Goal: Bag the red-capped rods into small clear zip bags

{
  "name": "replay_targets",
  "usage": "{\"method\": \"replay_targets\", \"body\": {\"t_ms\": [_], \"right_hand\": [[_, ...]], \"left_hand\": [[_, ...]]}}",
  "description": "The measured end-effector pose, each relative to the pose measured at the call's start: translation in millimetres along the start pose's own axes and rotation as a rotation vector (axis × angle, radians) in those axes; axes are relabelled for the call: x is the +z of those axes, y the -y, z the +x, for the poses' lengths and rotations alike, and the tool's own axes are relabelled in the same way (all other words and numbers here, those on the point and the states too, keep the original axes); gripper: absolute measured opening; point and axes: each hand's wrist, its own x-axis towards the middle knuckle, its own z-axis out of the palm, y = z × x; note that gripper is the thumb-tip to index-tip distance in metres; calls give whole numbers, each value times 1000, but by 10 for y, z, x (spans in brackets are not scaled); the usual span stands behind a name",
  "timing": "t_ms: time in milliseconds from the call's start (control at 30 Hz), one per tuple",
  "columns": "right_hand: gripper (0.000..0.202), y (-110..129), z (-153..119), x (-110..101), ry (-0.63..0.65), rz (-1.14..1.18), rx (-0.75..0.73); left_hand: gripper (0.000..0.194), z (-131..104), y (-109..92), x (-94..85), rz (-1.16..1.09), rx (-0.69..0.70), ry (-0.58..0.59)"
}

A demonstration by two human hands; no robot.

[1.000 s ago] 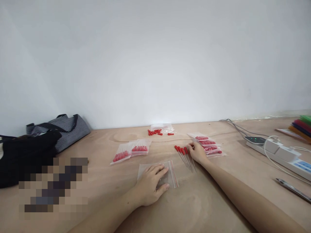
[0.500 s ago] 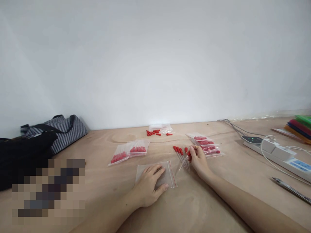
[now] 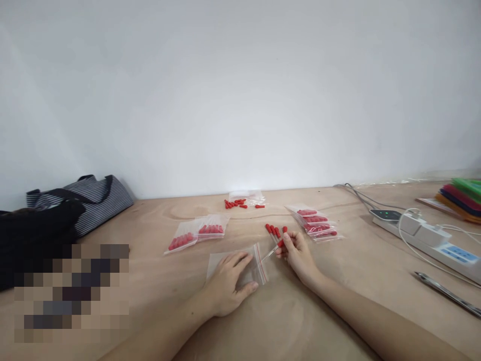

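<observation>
My left hand point(image 3: 233, 281) lies with fingers stretched out across a clear zip-lock bag point(image 3: 217, 259) with a red line along its right-hand opening. In my right hand point(image 3: 297, 253), pinched between thumb and fingers, is a dropper point(image 3: 281, 243) with a red rubber bulb and a thin clear tube. Its tip points left and down, at the mouth of the bag; whether it is inside I cannot tell. Just behind the right hand lie several more red-bulbed droppers point(image 3: 272, 229) on the wooden table, their tubes partly hidden by the hand.
Bags of red bulbs lie at left point(image 3: 181, 241) and right point(image 3: 317, 223). Loose red bulbs point(image 3: 235, 203) sit near the wall. A power strip point(image 3: 456, 253) with cables, a metal pen-like tool point(image 3: 447, 292) and coloured sheets point(image 3: 460, 198) are at right; a striped bag point(image 3: 101, 200) is at left.
My right hand has moved left and slightly nearer with the dropper, bringing its tip to the bag's opening. My left hand stays on the bag; the view has shifted slightly.
</observation>
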Motion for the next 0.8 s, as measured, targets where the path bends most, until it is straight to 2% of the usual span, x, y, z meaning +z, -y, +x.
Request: {"method": "replay_targets", "body": {"t_ms": [100,200,433,600,800], "right_hand": [[50,45,-95,40,71,29,77],[47,73,-154,56,212,2,100],[36,86,-155,-13,523,-244,170],[35,91,-146,-14,573,-213,128],[27,70,-142,72,613,-131,96]], "left_hand": [[51,1,-9,-8,-19,3,-15],[48,8,-3,-1,-23,8,-27],[42,16,12,19,-15,48,-64],[43,14,-9,3,51,48,-40],[41,86,-61,33,75,60,-65]]}}
